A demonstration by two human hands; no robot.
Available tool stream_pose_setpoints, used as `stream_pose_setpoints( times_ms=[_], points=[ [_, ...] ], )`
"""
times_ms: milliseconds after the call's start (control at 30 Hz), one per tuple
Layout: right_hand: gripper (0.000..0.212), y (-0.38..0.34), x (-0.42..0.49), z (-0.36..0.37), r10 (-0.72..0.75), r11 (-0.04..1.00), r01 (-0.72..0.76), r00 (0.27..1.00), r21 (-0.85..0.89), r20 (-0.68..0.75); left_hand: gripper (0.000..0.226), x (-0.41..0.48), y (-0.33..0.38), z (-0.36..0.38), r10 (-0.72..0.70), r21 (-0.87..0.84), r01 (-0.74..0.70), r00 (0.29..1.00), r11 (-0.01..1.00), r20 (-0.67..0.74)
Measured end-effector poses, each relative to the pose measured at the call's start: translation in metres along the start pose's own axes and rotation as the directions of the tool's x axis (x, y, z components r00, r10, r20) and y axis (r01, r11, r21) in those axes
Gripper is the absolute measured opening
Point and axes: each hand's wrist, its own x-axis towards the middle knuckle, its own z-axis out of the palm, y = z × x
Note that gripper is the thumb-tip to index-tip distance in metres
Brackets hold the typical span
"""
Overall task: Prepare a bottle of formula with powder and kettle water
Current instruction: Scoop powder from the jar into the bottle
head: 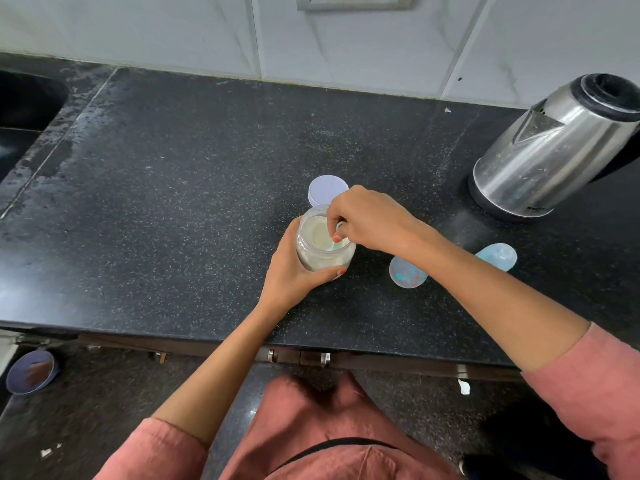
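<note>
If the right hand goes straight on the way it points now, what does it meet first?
Probably the powder inside the jar: the right hand points its scoop down into the open mouth. Depth is unclear.

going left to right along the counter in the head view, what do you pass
sink → jar → bottle → kettle
</note>
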Motion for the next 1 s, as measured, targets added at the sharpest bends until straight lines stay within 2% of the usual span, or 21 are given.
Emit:
stream_pose_setpoints(
  times_ms=[167, 533, 1000],
  points=[
    [0.011, -0.0009, 0.0002, -0.0021, -0.039, 0.999, 0.039, 0.999, -0.004, 0.033, 0.081, 0.0003, -0.0004, -0.0002, -0.003, -0.005, 0.003, 1.000, 1.000, 0.009],
    [0.007, -0.0009, 0.0013, -0.0018, -0.051, 0.983, 0.050, 0.999, 0.175, 0.003, 0.078, -0.0007, 0.0024, -0.0009, -0.003, -0.031, 0.003, 1.000, 1.000, 0.011],
    [0.008, 0.0018, 0.0033, -0.0059, -0.093, 0.983, 0.080, 0.993, 0.162, 0.074, 0.077, -0.0013, 0.0041, -0.0011, 0.004, -0.022, -0.003, 1.000, 1.000, 0.006]
  ],
)
